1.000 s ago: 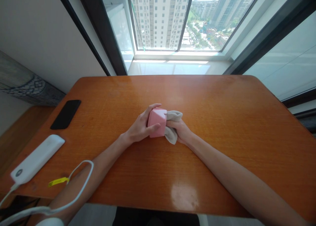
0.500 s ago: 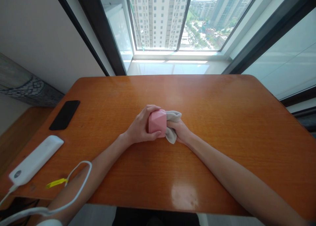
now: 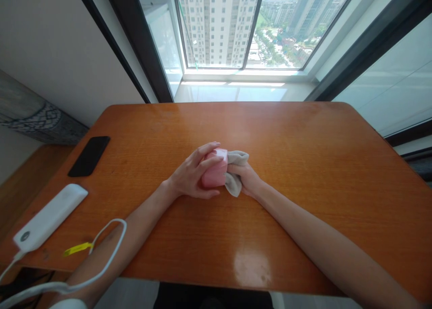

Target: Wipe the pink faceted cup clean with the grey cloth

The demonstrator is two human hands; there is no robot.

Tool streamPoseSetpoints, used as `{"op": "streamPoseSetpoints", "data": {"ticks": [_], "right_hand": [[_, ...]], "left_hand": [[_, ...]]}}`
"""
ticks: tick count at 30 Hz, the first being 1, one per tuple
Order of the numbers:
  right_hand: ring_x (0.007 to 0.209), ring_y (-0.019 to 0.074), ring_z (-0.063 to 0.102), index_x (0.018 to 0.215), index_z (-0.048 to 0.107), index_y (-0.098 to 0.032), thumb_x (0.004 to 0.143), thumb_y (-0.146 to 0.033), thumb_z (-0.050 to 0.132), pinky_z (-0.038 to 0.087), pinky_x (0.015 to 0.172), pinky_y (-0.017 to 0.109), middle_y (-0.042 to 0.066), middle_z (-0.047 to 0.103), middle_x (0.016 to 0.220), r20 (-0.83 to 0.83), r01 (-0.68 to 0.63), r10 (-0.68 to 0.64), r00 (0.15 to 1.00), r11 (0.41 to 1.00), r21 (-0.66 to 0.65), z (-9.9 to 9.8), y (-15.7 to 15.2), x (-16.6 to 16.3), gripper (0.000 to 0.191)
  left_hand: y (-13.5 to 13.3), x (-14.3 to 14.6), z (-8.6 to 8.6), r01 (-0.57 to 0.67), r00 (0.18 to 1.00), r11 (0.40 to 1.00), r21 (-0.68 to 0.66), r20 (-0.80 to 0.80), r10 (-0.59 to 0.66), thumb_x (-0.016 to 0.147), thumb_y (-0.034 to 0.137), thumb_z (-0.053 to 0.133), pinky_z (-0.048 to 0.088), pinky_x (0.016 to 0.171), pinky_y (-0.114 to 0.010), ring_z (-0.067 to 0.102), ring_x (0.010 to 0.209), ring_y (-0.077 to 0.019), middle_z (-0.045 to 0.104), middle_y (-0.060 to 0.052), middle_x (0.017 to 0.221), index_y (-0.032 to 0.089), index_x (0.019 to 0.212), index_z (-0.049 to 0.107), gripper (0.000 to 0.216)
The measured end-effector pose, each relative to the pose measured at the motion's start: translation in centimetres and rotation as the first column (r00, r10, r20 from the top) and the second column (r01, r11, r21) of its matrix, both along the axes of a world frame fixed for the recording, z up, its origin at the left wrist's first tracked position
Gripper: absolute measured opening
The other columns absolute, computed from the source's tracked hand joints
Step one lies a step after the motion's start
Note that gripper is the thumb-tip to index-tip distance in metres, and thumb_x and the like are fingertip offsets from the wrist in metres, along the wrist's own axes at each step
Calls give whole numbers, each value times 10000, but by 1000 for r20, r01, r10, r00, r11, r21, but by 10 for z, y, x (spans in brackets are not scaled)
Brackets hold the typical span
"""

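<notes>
The faceted, hard-looking container [image 3: 216,174] is plain pink; the soft, bunched cloth [image 3: 233,184] is pale grey. The glossy wooden table [image 3: 303,147] is orange-brown with fine grain. The flat rectangular phone [image 3: 89,156] is black, the long rounded device [image 3: 52,217] white with 1 dark round mark, the strip-shaped tag [image 3: 77,248] yellow, the draped fabric [image 3: 42,116] greyish with dark lattice.

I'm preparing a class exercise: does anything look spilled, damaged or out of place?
Nothing visible looks spilled or damaged. Slightly odd: the white cable crosses in front of the left forearm, perhaps inviting a snag. The gray cloth beside the pink object looks unremarkable.
</notes>
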State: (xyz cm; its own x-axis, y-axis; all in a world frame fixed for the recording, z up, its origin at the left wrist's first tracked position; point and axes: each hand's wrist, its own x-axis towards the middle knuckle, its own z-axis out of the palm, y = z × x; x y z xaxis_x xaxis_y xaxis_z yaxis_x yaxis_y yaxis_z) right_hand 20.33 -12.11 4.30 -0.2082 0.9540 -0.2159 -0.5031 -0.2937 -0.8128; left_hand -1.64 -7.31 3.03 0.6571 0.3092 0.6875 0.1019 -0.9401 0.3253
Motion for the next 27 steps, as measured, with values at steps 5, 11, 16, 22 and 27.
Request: {"op": "streamPoseSetpoints", "data": {"ticks": [5, 11, 16, 22, 27], "right_hand": [[755, 151, 633, 870, 748, -223, 602, -302, 1006, 540, 700, 270, -19, 738, 845, 42, 7, -9, 999, 999, 47, -2, 1, 0, 379], [764, 164, 645, 849, 753, -212, 609, -352, 1025, 551, 714, 293, 0, 736, 847, 69, -59, 55, 996, 996, 61, 0, -1, -1, 389], [761, 170, 654, 862, 752, -218, 621, -365, 1022, 555, 704, 296, 0, 742, 845, 73, -58, 56, 996, 998, 37, -1, -2, -2, 390], [788, 156, 645, 833, 763, -219, 612, -328, 1016, 552, 737, 275, -14, 735, 854, 47, -41, 38, 998, 997, 67, 4, -1, -2, 353], [772, 146, 614, 834, 761, -219, 605, -323, 1016, 528, 722, 268, -26, 716, 842, 62, -19, 14, 998, 996, 84, 3, 0, -3, 358]], "left_hand": [[-8, 8, 9, -128, 991, 988, -90, 15, 130, 936, 577, 815, 593, 1119, -578, 602, 1414, -390, 526, -198, 1565, 298, 1612, 441, 821], [-24, 20, 29, -169, 972, 826, -537, 48, 230, 1055, 586, 625, 568, 1017, -440, 707, 1151, -288, 710, -113, 1285, 230, 1373, 615, 478], [-21, 17, 19, -133, 961, 768, -627, 106, 254, 1103, 694, 468, 561, 1105, -480, 695, 1281, -316, 681, -149, 1437, 234, 1489, 572, 609], [-10, 4, 3, -84, 988, 993, 87, 133, 72, 918, 629, 755, 510, 1214, -700, 530, 1556, -455, 541, -154, 1638, 348, 1550, 531, 727], [-14, 12, 10, -154, 987, 982, 111, 68, 147, 930, 431, 757, 573, 1160, -650, 604, 1446, -412, 616, -168, 1517, 296, 1535, 518, 664]]}}
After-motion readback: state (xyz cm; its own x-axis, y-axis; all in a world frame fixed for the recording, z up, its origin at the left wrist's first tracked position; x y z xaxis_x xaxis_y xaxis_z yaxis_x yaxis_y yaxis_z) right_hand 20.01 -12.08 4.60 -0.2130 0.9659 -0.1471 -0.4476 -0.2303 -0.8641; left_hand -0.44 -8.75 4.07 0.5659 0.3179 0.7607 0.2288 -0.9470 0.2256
